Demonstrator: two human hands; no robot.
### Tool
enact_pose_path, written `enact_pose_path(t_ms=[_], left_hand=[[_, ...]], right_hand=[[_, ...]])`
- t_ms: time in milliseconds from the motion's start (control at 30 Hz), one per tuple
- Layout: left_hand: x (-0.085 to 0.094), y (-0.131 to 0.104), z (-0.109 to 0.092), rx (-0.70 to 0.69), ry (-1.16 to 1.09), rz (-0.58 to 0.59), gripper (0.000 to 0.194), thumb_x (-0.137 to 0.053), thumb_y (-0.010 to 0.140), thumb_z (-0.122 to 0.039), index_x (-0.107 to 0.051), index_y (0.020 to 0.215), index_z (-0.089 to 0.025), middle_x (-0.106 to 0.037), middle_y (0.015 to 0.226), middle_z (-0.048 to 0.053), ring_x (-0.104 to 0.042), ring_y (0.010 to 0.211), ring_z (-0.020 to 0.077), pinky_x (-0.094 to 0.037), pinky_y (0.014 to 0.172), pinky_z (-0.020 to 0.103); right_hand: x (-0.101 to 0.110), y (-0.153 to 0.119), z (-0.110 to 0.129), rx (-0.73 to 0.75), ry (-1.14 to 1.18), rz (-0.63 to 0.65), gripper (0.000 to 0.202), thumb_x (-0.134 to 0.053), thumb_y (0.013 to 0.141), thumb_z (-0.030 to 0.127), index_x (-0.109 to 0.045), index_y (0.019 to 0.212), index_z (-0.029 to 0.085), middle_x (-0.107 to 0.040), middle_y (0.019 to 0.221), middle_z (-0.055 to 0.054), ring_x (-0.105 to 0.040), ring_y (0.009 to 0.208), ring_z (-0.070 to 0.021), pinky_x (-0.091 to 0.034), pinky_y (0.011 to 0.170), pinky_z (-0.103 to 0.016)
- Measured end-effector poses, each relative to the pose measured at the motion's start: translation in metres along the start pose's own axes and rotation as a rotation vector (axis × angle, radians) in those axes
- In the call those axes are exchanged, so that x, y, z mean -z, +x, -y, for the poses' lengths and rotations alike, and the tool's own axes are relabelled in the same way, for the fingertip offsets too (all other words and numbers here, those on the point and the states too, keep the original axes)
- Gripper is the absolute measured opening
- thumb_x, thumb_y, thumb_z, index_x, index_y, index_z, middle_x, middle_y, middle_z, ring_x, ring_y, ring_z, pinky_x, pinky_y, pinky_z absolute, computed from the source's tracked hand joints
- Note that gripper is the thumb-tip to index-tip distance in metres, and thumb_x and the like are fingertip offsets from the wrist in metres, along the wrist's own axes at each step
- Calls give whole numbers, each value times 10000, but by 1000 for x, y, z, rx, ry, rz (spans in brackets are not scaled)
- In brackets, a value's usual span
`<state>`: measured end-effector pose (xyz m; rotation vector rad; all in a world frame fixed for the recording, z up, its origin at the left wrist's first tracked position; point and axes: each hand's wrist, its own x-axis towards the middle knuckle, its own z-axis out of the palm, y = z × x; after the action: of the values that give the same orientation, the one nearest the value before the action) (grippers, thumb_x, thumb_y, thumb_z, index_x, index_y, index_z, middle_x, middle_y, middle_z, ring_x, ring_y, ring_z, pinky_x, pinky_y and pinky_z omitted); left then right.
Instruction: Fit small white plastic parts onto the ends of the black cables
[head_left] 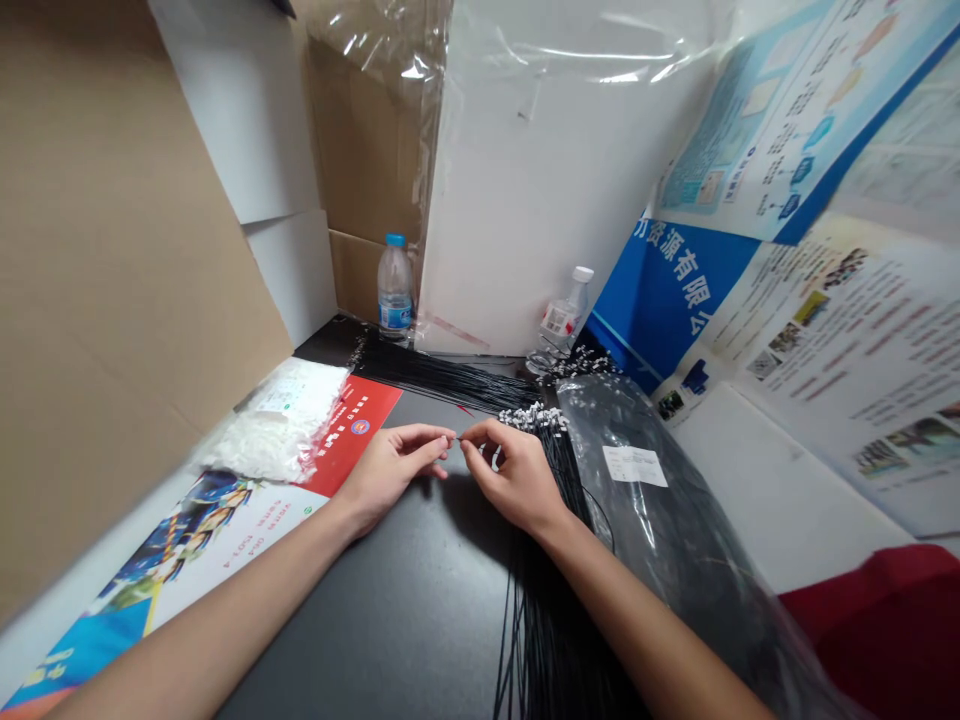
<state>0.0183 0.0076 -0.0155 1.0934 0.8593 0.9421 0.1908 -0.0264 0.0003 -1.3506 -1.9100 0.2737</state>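
My left hand point(397, 467) and my right hand point(517, 472) meet fingertip to fingertip above the dark table point(375, 620). Both are pinched, and a tiny dark piece shows between them; it is too small to name. Just beyond and beside my right hand lies a bundle of black wires point(532, 640) with white connectors point(534, 418) at its far end; my right forearm passes over it. Another bundle of black wires point(442, 375) stretches across the back of the table.
A clear bag of white parts point(277, 420) lies at the left on printed sheets. Two bottles, one blue-capped point(395, 290) and one white-capped point(574, 300), stand at the back. A plastic bag with a label point(634, 466) covers the right side. Cardboard and posters wall the table.
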Motion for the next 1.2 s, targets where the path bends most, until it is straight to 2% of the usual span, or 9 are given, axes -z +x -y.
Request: enact_pose_path(t_ms=[100,300,500,633,800,1000,1200], left_hand=[[0,-1,0,23,-23,16,267,-806,675,-309,-756,874,-139,-728,926,67,-643,660,119,-544,678,274],[1,0,2,46,-114,36,338,-851,625,-270,-740,915,-138,-689,769,28,-627,721,132,-566,687,275],[4,-1,-1,87,-154,115,278,-841,652,-276,-733,850,-113,-684,790,59,-628,754,145,-560,695,274],[6,-2,-6,124,-124,175,228,-821,680,-268,-747,842,-126,-675,850,69,-622,814,159,-559,703,275],[8,-2,-7,128,-129,157,186,-836,650,-241,-749,786,-149,-636,813,30,-584,756,129,-559,695,275],[9,-2,-5,141,-104,181,191,-825,674,-254,-751,808,-141,-662,849,47,-604,812,146,-554,692,260],[9,-1,-5,139,-111,162,217,-844,650,-248,-745,813,-142,-675,843,45,-616,761,134,-551,668,255]], right_hand=[[0,-1,0,-5,-5,-10,88,-584,840,180,-656,792,192,-665,699,14,-567,596,-103,-404,576,-220],[-2,-2,1,-7,8,15,91,-576,836,177,-656,794,188,-668,701,10,-574,605,-106,-404,580,-219],[-2,-4,0,33,-15,24,111,-556,845,183,-665,847,204,-680,749,1,-572,654,-121,-423,632,-239],[-1,-4,2,71,-27,-6,111,-560,837,167,-658,807,209,-676,729,0,-565,672,-133,-431,661,-257],[-1,-4,2,91,-26,-1,116,-553,857,185,-658,814,212,-686,748,-7,-563,704,-146,-439,678,-273],[-1,-5,-1,67,-19,1,112,-574,861,202,-654,782,207,-650,688,9,-534,658,-133,-409,637,-257],[-2,-6,0,76,-18,15,110,-575,859,204,-654,783,207,-645,682,13,-522,633,-124,-394,613,-248]])
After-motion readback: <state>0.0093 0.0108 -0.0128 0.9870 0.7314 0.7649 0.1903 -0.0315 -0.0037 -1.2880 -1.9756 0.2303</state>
